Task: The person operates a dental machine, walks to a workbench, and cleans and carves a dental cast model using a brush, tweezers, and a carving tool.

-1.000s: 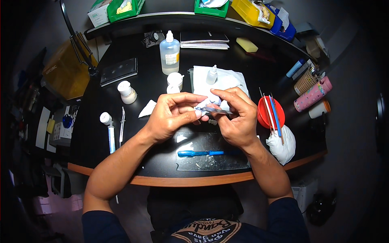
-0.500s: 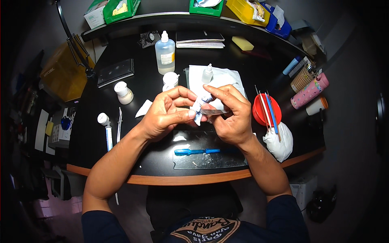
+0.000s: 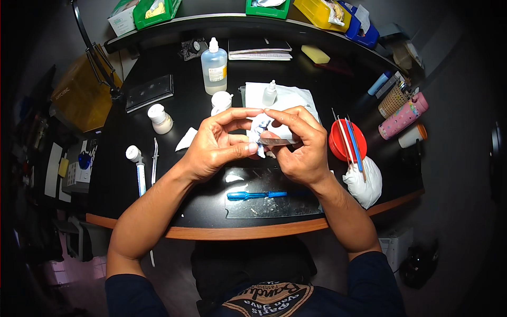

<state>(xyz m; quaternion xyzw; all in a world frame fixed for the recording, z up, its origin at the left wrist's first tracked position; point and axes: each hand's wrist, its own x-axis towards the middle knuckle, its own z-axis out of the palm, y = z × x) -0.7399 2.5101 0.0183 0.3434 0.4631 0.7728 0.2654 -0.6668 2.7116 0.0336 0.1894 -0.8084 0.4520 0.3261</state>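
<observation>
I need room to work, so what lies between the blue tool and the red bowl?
In the head view, the right hand and wrist sit between the blue tool and the red bowl.

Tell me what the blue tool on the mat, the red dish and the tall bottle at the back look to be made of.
Blue tool: likely plastic, uniform translucent blue with a slight shine. Red dish: probably glossy plastic, solid bright red with a smooth rim; glazed ceramic cannot be ruled out. Tall bottle: clear or frosted plastic by the look, pale liquid showing through, with a white nozzle cap.
</observation>
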